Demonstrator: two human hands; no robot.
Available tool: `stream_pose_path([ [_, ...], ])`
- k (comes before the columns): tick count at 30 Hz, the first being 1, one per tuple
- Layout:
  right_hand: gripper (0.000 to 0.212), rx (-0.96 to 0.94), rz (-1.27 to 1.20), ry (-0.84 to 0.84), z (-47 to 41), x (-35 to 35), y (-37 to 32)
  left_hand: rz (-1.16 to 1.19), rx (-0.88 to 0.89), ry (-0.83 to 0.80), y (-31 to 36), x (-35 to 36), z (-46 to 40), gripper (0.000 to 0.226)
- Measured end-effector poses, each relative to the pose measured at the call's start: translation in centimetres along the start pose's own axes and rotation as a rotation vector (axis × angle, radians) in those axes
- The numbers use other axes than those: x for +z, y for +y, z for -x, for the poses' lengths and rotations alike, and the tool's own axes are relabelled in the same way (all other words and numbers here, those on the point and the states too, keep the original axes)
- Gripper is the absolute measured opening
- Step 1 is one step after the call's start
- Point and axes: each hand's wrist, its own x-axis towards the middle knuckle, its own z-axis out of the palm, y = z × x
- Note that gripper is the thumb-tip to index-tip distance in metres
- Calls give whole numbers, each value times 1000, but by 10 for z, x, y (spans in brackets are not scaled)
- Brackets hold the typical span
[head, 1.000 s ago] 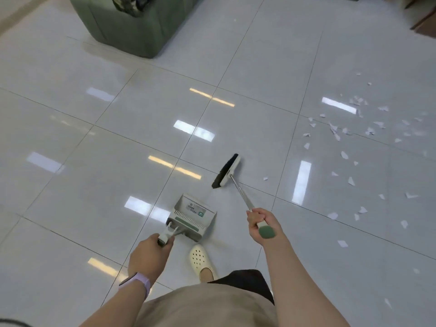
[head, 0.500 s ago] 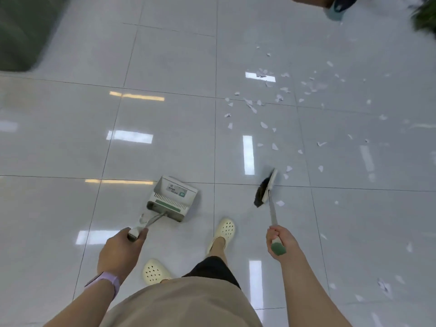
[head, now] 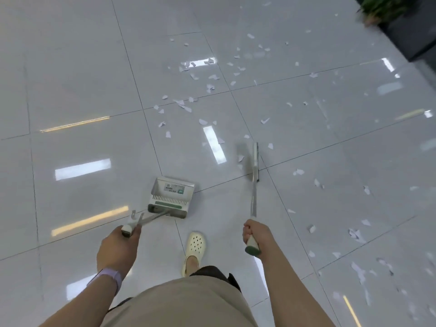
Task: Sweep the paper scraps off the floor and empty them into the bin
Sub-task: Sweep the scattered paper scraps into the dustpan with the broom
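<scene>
Nearest the camera, the left hand (head: pixel 118 247) grips the top of the dustpan's long handle, fingers curled round it, and the right hand (head: pixel 256 234) is wrapped tight round the green-capped end of the broom (head: pixel 254 175) handle. Between them a cream clog (head: pixel 194 250) stands on the glossy tiled floor (head: pixel 70 79). Just beyond the left hand the dustpan (head: pixel 171 197) sits on the floor with its mouth facing away, holding no scraps that I can see. To its right the broom head reaches the floor edge-on, blurred, with a scrap or two just beside it.

Farther out the paper scraps (head: pixel 188 90) lie scattered across the middle and far right, with more trailing near on the right. No bin is in view.

Done well, this step means short, low strokes drawing the far scraps toward the pan, as light paper on smooth tile probably flutters away under fast sweeps. A dark planter (head: pixel 405 31) stands at far right.
</scene>
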Motion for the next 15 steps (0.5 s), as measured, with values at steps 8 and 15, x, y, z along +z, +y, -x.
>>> stream_pose_path([
  [8, 21, 210, -226, -470, 5, 98, -48, -38, 92, 55, 65, -20, -28, 44],
  [15, 11, 316, -263, -696, -3, 205, -74, 3, 59, 100, 83, -43, -63, 43],
])
